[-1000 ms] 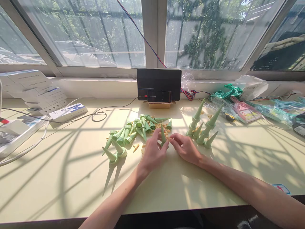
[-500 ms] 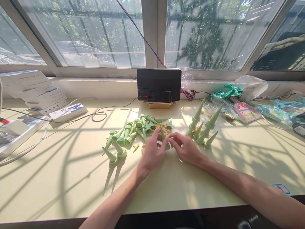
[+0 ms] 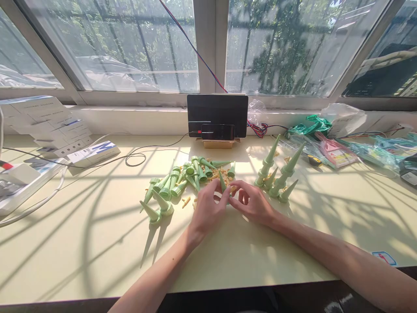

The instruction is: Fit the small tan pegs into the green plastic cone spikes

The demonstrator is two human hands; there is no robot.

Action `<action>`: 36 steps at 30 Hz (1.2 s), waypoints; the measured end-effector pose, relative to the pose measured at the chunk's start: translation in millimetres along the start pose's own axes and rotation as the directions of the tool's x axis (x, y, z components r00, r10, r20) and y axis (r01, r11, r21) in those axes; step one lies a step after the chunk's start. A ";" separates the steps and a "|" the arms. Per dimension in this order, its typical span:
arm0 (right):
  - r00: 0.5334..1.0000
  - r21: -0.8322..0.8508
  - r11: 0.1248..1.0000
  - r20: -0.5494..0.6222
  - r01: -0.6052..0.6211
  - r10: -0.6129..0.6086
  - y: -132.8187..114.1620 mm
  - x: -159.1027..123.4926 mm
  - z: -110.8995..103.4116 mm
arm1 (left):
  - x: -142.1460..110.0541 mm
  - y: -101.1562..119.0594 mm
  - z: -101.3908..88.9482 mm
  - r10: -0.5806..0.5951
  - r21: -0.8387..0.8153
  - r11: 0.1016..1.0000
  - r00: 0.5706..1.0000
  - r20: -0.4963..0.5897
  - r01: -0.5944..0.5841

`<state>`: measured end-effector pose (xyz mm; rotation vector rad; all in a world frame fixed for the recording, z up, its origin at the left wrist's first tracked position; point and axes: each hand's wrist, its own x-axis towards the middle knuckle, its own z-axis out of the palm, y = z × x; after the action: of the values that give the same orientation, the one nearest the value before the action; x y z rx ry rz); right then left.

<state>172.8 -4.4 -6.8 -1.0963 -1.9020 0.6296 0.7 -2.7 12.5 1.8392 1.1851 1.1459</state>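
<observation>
My left hand [image 3: 210, 201] is closed around a green cone-shaped plastic spike [image 3: 222, 181], held point up, its collar mostly hidden by the fingers. From the other side my right hand [image 3: 252, 201] meets the spike's base with thumb and fingers pinched. A small orange peg [image 3: 233, 188] shows at those fingertips; how it sits against the spike is hidden. Beyond the hands lies a heap of green spikes [image 3: 176, 174] with loose orange pegs [image 3: 186, 201] beside and behind it. Two spikes [image 3: 165, 205] stand upright left of my left hand.
Stacked and single green spikes [image 3: 282, 176] stand right of my right hand. A tablet [image 3: 217, 111] and a phone [image 3: 224, 131] lean on a small cardboard stand [image 3: 217, 144]. White boxes [image 3: 94, 152] and a cable are at left, plastic-bagged items [image 3: 339, 152] at right.
My right fingers have shifted slightly, the thumb now lower against the spike's base, covering more of its collar. My left hand and the standing spikes stay put.
</observation>
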 end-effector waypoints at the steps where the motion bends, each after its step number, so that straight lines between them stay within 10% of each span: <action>1: 1.000 -0.006 1.000 -0.005 0.003 -0.003 0.0 0.1 0.3 | -0.1 -0.2 0.0 0.003 0.004 1.000 1.000 -0.005 -0.003; 36: 0.999 -0.052 0.998 -0.037 0.035 -0.037 5.5 -2.1 3.5 | -1.3 1.8 0.8 0.077 0.076 0.994 0.997 0.012 -0.078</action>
<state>172.9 -3.5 -13.6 -1.0963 -1.9108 0.5391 1.8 -4.6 13.3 1.9617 1.1766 1.1476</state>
